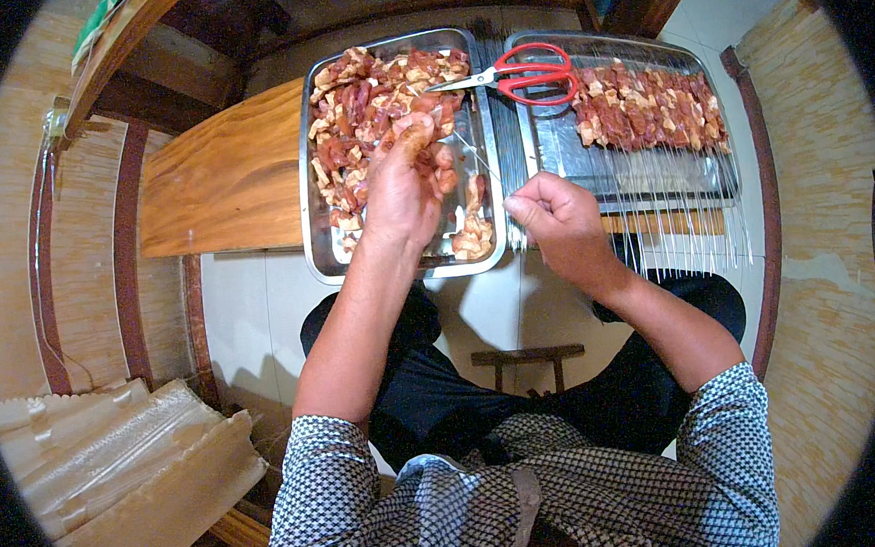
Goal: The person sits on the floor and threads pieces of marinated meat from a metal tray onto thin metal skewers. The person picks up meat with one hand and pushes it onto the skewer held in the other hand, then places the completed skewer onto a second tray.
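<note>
My left hand [399, 191] is closed on a piece of raw meat [443, 173] above the left metal tray [310, 226]. Loose chunks of meat [347, 104], red and pale, fill much of that tray. To the right, just past the tray's near corner, my right hand [562, 224] pinches a thin metal skewer [478, 157]. It slants up and left toward the meat in my left hand; whether its tip is in the meat is hidden. Scissors with red handles [536, 74] lie across both trays, blades over the meat.
The right metal tray [556, 171] holds a row of loaded meat skewers [648, 107], their bare ends overhanging the near edge. Bare skewers [512, 149] lie in a bundle between the trays. Below is a wooden bench [221, 176]. A brown cardboard box [149, 472] stands at lower left.
</note>
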A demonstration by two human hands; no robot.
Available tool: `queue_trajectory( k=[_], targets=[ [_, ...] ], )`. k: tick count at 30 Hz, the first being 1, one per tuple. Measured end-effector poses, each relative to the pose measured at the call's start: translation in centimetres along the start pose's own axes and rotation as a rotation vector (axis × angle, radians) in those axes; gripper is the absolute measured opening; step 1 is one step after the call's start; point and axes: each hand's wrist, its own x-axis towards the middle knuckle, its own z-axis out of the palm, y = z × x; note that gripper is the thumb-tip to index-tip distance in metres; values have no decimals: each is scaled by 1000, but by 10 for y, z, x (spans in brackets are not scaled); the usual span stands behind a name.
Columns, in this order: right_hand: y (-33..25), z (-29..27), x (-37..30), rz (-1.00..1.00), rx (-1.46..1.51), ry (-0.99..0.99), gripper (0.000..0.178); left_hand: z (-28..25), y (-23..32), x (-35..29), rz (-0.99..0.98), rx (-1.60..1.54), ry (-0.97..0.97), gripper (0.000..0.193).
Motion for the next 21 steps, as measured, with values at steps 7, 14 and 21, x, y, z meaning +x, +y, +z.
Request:
queue_trajectory(
  k=[7,14,21],
  targets=[
    [-1,-1,-2,42,-73,-17,18,-7,-1,3,-70,36,-62,22],
    [5,3,-1,-91,-179,44,18,4,-6,-6,-76,95,-22,19],
    [2,0,1,-105,-278,75,18,17,-12,-11,-106,145,57,7]
  ],
)
